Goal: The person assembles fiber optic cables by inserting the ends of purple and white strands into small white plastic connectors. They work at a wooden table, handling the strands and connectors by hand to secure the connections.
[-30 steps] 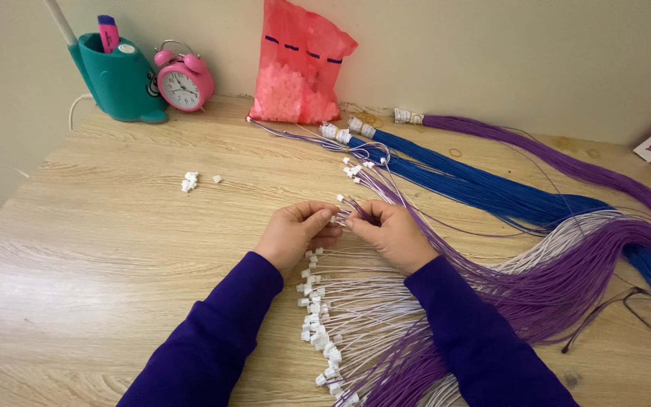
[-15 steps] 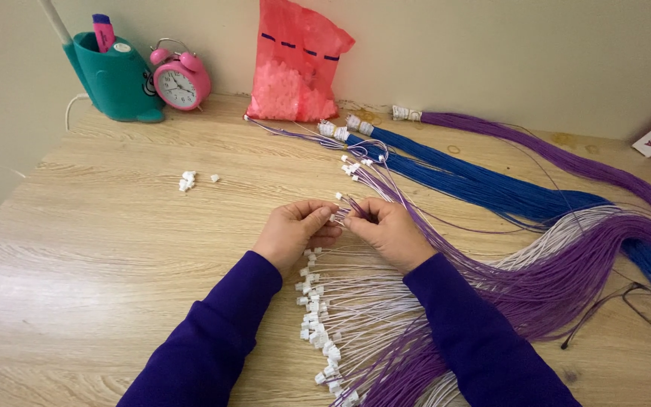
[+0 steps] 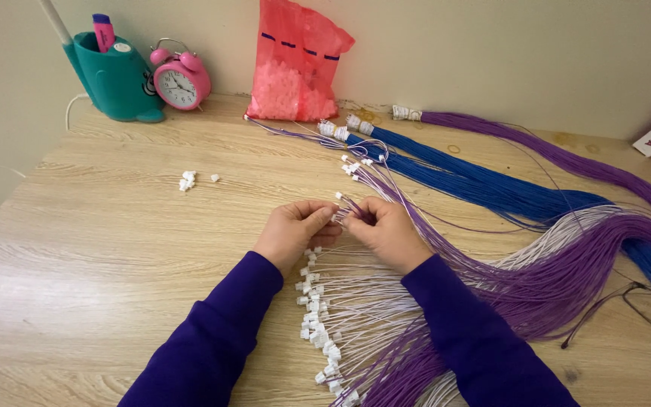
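Together, both hands' fingers (image 3: 324,219) pinch shut on 1 thin purple wire (image 3: 349,202) tipped with a white connector (image 3: 337,196).

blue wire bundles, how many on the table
2: both blue wire bundles lie side by side right of middle, running from near the red bag toward the right edge, partly under purple wires.

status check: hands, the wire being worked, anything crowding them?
Left hand and right hand meet fingertip to fingertip, pinching a thin purple wire with a white connector. Finished white-tipped wires fan out beneath the wrists. Nothing blocking.
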